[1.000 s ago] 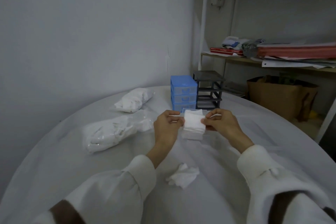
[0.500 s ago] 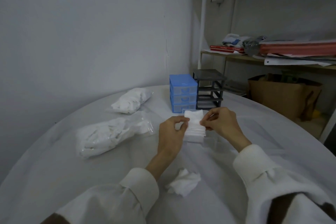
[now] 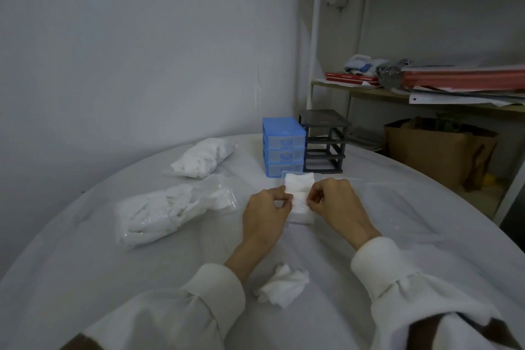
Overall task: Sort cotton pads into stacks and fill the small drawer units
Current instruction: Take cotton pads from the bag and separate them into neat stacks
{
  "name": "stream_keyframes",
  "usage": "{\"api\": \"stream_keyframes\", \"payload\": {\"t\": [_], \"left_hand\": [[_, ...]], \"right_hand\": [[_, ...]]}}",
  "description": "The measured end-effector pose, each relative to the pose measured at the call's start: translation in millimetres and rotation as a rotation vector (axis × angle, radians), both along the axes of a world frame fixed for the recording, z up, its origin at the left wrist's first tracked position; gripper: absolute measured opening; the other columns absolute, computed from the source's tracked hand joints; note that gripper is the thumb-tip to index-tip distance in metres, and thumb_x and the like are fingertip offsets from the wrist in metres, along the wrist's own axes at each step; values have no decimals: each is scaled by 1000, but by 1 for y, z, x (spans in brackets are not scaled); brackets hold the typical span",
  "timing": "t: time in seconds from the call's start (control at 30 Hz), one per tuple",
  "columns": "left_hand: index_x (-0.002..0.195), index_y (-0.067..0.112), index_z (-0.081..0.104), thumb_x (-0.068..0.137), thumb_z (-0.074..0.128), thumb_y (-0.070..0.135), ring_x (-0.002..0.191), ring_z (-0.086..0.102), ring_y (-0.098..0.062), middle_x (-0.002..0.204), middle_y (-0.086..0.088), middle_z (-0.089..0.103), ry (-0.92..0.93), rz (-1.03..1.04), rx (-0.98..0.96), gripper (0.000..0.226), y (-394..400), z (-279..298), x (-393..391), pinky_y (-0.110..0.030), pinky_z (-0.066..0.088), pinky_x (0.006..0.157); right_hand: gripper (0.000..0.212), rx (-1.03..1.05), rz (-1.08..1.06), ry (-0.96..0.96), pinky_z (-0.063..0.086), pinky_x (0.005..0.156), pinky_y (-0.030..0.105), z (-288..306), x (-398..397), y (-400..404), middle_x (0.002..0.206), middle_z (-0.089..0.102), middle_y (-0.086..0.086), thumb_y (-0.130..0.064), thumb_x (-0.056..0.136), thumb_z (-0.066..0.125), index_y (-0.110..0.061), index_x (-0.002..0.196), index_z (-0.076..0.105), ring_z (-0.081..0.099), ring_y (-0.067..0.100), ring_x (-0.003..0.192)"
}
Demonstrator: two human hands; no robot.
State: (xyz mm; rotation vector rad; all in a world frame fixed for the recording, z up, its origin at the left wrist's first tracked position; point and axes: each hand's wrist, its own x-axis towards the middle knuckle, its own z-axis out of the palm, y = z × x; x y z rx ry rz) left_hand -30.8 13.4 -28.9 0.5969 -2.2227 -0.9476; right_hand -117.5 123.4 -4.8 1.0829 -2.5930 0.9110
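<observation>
A stack of white cotton pads [image 3: 299, 196] sits in a clear small drawer on the table, just in front of the drawer units. My left hand [image 3: 267, 213] pinches the stack's left edge and my right hand [image 3: 335, 204] pinches its right edge. Behind them stand a blue three-drawer unit [image 3: 282, 148] with its drawers in and a black drawer frame [image 3: 324, 140] whose slots look empty. A small loose heap of cotton pads [image 3: 284, 287] lies near me between my sleeves.
Two clear bags of cotton pads lie at the left, a near one [image 3: 167, 213] and a far one [image 3: 203, 158]. The round table has a white cloth [image 3: 412, 224]. A shelf rack [image 3: 426, 88] with papers and a brown paper bag [image 3: 437, 153] stand at the right.
Both hands have lowered the stack of pads from the air down to the table and into the clear drawer. The head view has shifted slightly.
</observation>
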Motion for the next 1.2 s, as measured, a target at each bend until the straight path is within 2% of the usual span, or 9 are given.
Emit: {"api": "stream_keyframes", "payload": {"t": [0.27, 0.43, 0.53, 0.67, 0.77, 0.87, 0.97, 1.07, 1.2], "left_hand": [[112, 10, 69, 91, 59, 12, 118, 55, -15, 131, -3, 58, 41, -63, 90, 24, 3, 3, 2, -8, 37, 89], [111, 16, 68, 92, 54, 7, 123, 48, -13, 131, -1, 54, 110, -36, 145, 25, 10, 7, 17, -11, 31, 96], [109, 18, 66, 92, 54, 6, 109, 52, -13, 118, 1, 52, 140, -24, 159, 24, 11, 9, 29, -8, 34, 85], [95, 16, 69, 89, 54, 0, 72, 52, -6, 94, -1, 59, 51, -56, 239, 22, 11, 11, 53, -4, 38, 57], [90, 16, 69, 89, 54, 1, 71, 54, -11, 85, -1, 61, -47, -97, 293, 21, 14, 8, 70, -10, 43, 57], [90, 13, 68, 89, 54, 0, 68, 55, -10, 82, -1, 61, -61, -110, 395, 19, 19, 7, 84, -11, 45, 50], [88, 13, 68, 85, 57, -2, 66, 58, -10, 83, -5, 65, -88, -132, 445, 19, 24, 6, 97, -12, 46, 52], [89, 14, 68, 83, 64, 4, 65, 58, -7, 75, 0, 65, -148, -170, 438, 12, 26, 5, 107, -10, 45, 57], [101, 8, 62, 81, 70, 3, 75, 61, -15, 91, -11, 64, -156, -203, 529, 22, 32, 9, 115, -16, 54, 62]], "right_hand": [[8, -37, 15, 6, 50, 75, 25, 3, 0, 2, 91, 66, 5, -10, 87, 61, -10, 90, 69, 58, 14, 80], [16, -45, 77, -10, 44, 75, 24, 16, 10, 11, 99, 55, 1, -8, 85, 62, -15, 99, 64, 49, 10, 79], [15, -63, 129, -61, 40, 65, 16, 19, 23, 22, 91, 58, -3, -7, 85, 61, -20, 90, 64, 47, 3, 67], [7, 110, 256, -216, 40, 58, 7, 19, 45, 38, 89, 61, -2, -19, 85, 65, -15, 91, 67, 50, 1, 67], [29, 283, 311, -321, 42, 65, 13, 13, 63, 44, 91, 62, -2, -37, 81, 69, -14, 99, 68, 55, 6, 76], [35, 362, 298, -356, 47, 79, 24, 8, 77, 44, 91, 58, -6, -46, 77, 71, -18, 96, 64, 55, 10, 83], [26, 361, 298, -346, 48, 84, 28, 5, 86, 45, 93, 58, -3, -34, 79, 72, -16, 95, 63, 57, 14, 86], [11, 336, 326, -357, 45, 79, 23, 6, 93, 50, 93, 57, -1, -24, 85, 67, -17, 89, 61, 54, 13, 84], [12, 181, 334, -418, 45, 72, 23, 9, 95, 56, 92, 57, 2, -20, 91, 57, -20, 80, 52, 53, 15, 82]]}}
